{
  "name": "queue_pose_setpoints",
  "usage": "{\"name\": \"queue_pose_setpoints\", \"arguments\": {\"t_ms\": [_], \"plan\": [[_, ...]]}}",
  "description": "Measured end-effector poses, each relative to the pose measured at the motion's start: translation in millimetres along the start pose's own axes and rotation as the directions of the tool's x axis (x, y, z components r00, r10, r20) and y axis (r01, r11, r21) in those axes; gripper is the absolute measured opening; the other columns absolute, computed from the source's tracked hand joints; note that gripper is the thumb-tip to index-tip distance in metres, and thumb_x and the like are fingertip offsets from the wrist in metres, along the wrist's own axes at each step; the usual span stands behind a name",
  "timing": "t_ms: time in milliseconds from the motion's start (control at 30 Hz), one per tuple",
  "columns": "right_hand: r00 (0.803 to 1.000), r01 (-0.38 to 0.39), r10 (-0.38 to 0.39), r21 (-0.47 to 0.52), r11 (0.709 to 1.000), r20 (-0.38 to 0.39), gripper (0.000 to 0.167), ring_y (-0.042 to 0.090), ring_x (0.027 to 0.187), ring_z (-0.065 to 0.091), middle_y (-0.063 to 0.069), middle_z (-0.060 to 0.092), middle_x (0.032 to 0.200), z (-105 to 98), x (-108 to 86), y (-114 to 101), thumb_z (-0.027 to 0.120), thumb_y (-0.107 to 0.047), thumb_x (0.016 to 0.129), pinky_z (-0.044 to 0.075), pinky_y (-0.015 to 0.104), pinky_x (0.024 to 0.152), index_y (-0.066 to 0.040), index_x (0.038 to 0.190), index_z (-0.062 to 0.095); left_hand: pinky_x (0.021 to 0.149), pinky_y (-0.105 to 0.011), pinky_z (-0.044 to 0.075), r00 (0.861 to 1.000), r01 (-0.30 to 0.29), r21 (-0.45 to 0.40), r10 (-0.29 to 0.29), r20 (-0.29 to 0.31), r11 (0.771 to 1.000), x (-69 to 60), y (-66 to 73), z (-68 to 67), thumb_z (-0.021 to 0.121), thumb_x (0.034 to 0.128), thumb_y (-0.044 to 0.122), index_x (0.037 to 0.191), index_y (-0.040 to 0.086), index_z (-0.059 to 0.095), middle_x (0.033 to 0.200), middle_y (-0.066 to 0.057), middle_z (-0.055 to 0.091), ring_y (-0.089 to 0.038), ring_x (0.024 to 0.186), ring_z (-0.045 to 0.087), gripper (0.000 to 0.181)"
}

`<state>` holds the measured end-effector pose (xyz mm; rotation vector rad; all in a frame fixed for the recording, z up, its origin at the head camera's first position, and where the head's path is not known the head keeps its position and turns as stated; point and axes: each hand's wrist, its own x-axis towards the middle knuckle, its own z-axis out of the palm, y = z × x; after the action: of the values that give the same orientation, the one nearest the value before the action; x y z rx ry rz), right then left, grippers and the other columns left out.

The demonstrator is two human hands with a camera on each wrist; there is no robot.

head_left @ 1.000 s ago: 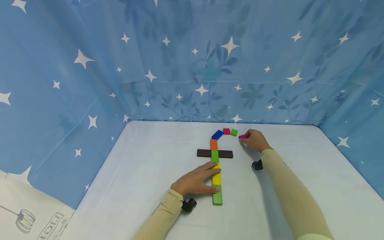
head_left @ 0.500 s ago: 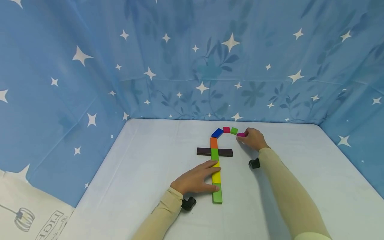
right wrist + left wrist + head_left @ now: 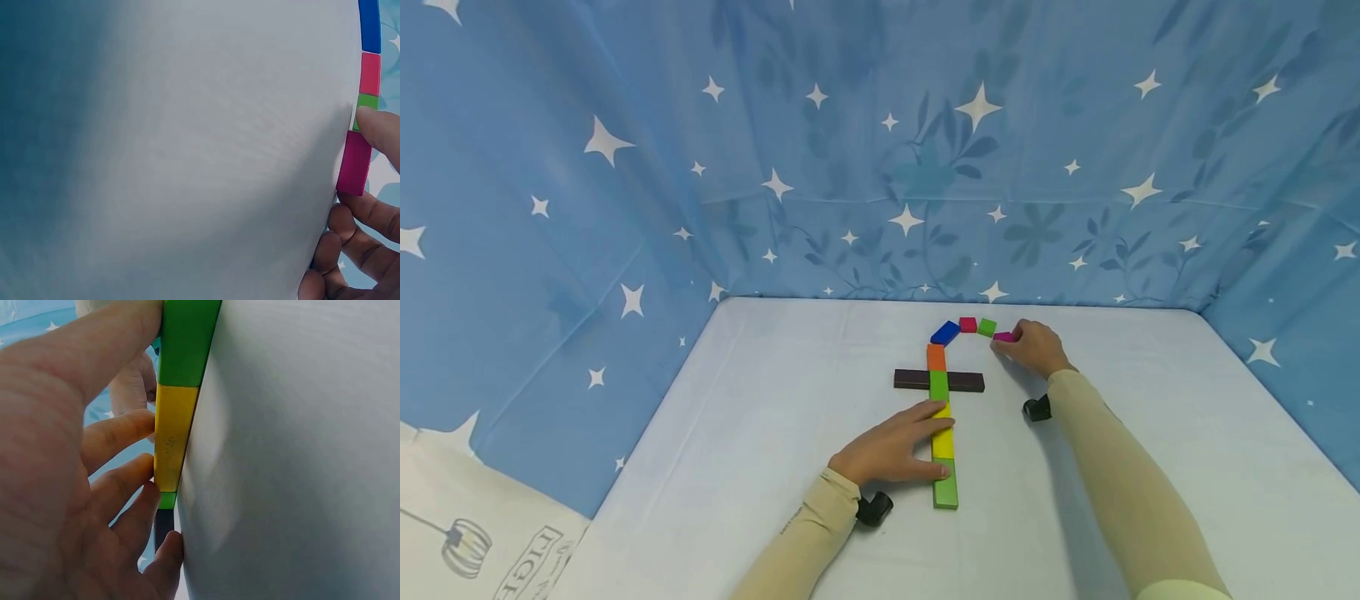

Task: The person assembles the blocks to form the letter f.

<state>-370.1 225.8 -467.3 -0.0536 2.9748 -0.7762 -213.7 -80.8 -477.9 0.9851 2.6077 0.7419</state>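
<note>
My right hand (image 3: 1037,348) pinches a magenta block (image 3: 1003,337) between thumb and fingers, at the right end of a curved row. Right beside it in that row come a small green block (image 3: 987,327), a pinkish-red block (image 3: 967,324) and a blue block (image 3: 945,333). An orange block (image 3: 936,357) leads from the blue one down to a straight column. My left hand (image 3: 887,450) rests with spread fingers along that column, touching the yellow block (image 3: 172,437) and the near green block (image 3: 945,493). Another green block (image 3: 939,385) lies just beyond the yellow.
Dark brown bars (image 3: 966,382) stick out on both sides of the column. A white cloth (image 3: 760,400) covers the table, and a blue star-patterned curtain (image 3: 850,167) hangs behind it. Black wrist cameras (image 3: 876,508) sit under both sleeves.
The right hand has slid the magenta block leftward, closing most of its gap to the small green block, then held it there. The left hand has stayed in place.
</note>
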Motion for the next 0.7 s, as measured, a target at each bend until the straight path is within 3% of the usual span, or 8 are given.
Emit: {"name": "queue_pose_setpoints", "arguments": {"t_ms": [700], "plan": [[1.000,-0.031,0.031,-0.007,0.999,-0.005,0.055,0.040,0.099,0.059,0.024,0.065,0.104,2.1,-1.5,2.2,0.074,-0.043,0.100,0.056,0.052,0.090,0.009,0.116,0.063,0.126,-0.037,0.030,0.999,-0.033,0.016,0.033,-0.022,0.999,2.1,1.4,1.1,0.069,0.1023,0.052,0.160,0.019,0.053,0.173,0.001,0.033,-0.020,0.158,0.031,0.068]]}}
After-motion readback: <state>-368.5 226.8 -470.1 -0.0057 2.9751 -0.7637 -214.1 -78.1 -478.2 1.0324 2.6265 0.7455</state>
